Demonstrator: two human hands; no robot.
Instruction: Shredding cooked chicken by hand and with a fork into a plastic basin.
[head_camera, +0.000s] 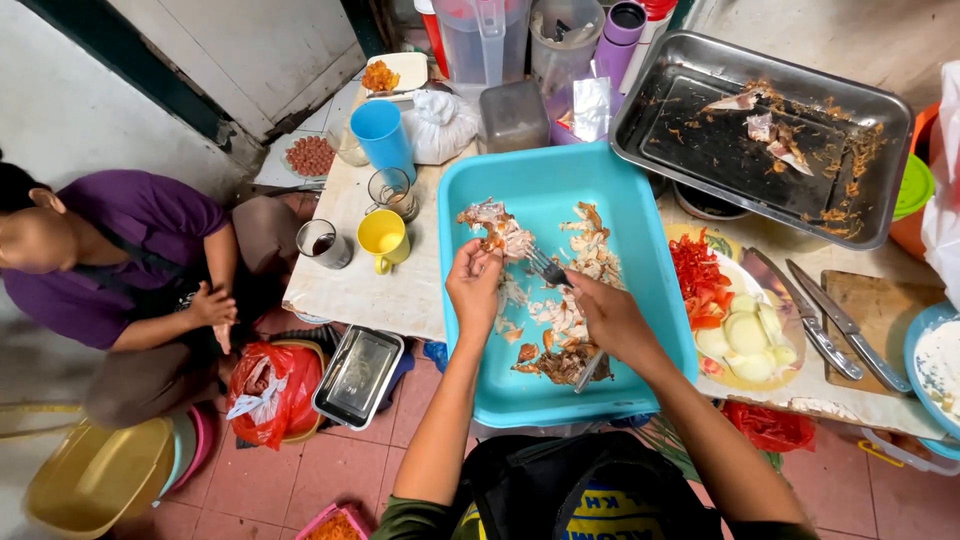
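A turquoise plastic tray (615, 215) lies on the table in front of me, with shredded cooked chicken (555, 315) scattered in it. My left hand (474, 285) pinches a larger chicken piece (497, 228) at the tray's upper left. My right hand (610, 318) grips a metal fork (547, 268), its tines pointing up-left toward that piece, the handle end sticking out below my palm.
A steel roasting pan (765, 135) with scraps sits at the upper right. A plate (735, 325) of sliced tomato and cucumber and two knives (835, 325) lie right of the tray. A yellow mug (383, 238), blue cup (382, 135) and glasses stand left. A person in purple (120, 265) sits on the floor.
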